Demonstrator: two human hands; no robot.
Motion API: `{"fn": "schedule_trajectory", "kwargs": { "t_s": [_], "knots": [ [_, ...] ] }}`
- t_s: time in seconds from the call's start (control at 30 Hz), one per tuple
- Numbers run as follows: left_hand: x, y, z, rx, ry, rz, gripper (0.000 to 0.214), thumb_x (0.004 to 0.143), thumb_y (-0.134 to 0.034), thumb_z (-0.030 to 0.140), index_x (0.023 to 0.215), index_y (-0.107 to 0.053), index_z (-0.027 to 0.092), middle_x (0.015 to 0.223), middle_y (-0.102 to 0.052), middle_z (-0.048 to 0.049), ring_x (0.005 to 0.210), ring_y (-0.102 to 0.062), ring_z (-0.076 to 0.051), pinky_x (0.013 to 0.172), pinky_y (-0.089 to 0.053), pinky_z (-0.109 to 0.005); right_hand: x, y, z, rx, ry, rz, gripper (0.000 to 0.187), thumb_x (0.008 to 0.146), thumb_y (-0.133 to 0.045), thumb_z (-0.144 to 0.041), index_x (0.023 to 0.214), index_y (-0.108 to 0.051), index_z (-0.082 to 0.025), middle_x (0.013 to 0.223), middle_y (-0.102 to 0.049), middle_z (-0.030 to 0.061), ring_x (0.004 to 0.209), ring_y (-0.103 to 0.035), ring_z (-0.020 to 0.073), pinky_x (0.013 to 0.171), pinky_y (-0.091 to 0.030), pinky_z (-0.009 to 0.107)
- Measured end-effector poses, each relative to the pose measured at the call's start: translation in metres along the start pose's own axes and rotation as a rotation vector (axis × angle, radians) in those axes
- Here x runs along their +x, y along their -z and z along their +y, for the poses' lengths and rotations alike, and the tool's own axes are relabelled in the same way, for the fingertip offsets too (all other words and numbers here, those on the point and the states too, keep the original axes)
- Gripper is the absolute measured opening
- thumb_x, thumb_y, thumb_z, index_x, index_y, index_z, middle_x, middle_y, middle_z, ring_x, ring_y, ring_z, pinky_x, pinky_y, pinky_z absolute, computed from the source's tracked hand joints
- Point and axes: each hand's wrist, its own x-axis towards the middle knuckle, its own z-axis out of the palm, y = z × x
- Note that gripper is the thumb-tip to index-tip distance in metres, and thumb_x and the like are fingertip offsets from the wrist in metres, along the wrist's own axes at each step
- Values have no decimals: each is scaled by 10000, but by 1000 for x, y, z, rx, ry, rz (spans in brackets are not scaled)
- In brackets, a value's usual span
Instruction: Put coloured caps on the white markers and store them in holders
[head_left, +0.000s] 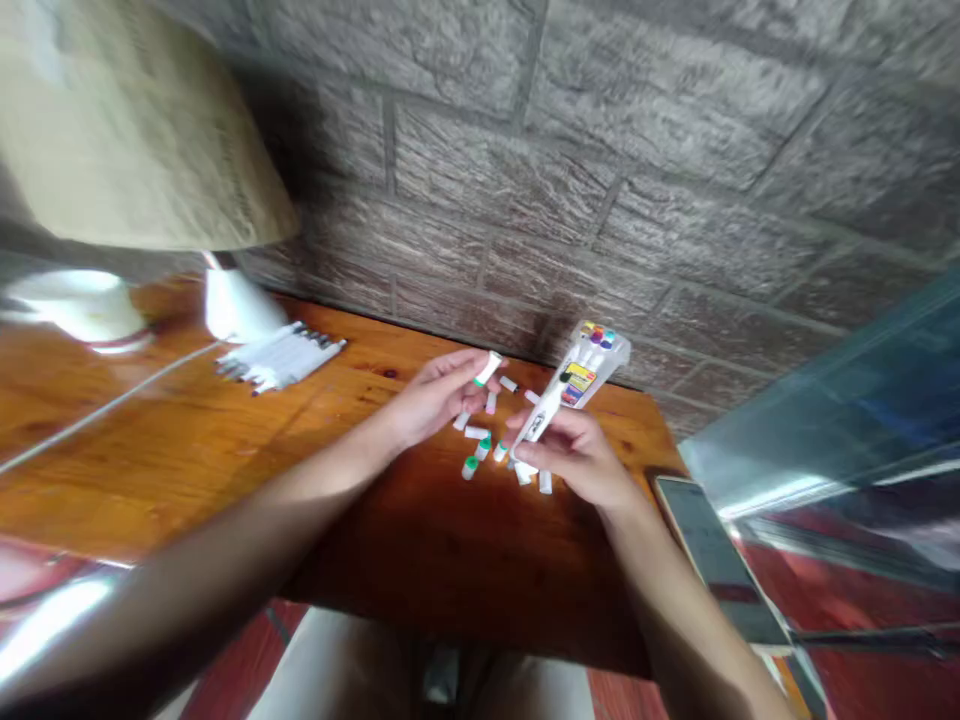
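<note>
Between thumb and fingers, my left hand (444,395) pinches a white marker cap with a green edge (487,369). My right hand (576,455) grips a white marker (541,414), tilted upward, its dark tip end bare and pointing up and away. On the wooden table (405,540) between and below the hands lie several loose caps, among them a green-and-white cap (470,467) and a plain white cap (545,482). Just beyond my right hand stands a clear plastic marker case (600,360) with a yellow label and a few coloured marker ends showing at its top.
A row of several white markers (281,357) lies on the left, near the lamp (232,300) and a white mug (86,305). A phone (720,560) rests at the right edge. Behind the table rises a stone block wall (480,170). A cable (112,405) crosses the left side.
</note>
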Motion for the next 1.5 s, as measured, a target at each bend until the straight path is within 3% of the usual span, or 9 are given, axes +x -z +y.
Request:
{"fn": "schedule_trajectory", "kwargs": {
  "t_s": [0.37, 0.83, 1.1, 1.33, 1.5],
  "knots": [
    [-5, 0, -5, 38, 17, -117, 282, 784, -804, 366, 968, -758, 157, 779, -710, -33, 542, -554, -57, 515, -436, -168, -3, 1, 5, -56, -81, -12, 280, 665, -889, -244, 917, -769, -214, 853, -774, 5, 708, -706, 138, 656, -578, 254],
    [-7, 1, -7, 18, 2, -193, 256, 759, -831, 337, 955, -788, 178, 785, -745, -54, 575, -596, -75, 537, -474, -175, -4, 4, 6, -22, -15, -72, 267, 721, -854, -194, 973, -777, -236, 928, -792, 13, 825, -748, 162, 782, -616, 300],
    [-9, 0, -4, 18, 24, -196, 270, 722, -859, 326, 937, -786, 180, 792, -747, -49, 569, -592, -77, 560, -497, -203, -6, 4, 6, -3, -54, -76, 287, 724, -851, -194, 997, -771, -237, 957, -805, 21, 848, -770, 186, 825, -624, 337],
    [-10, 0, -4, 38, 60, -197, 312, 653, -901, 337, 902, -792, 183, 766, -745, -40, 558, -613, -81, 518, -461, -182, -5, 4, 6, -2, -2, -121, 287, 762, -813, -135, 1021, -772, -252, 990, -804, 7, 892, -769, 161, 842, -624, 290],
    [-11, -1, -4, 34, 54, -230, 310, 683, -883, 352, 929, -795, 185, 775, -748, -48, 566, -613, -82, 539, -469, -190, -5, 2, 7, -20, 1, -125, 265, 762, -815, -152, 1010, -774, -234, 997, -801, 20, 903, -770, 167, 862, -622, 299]
  ]
}}
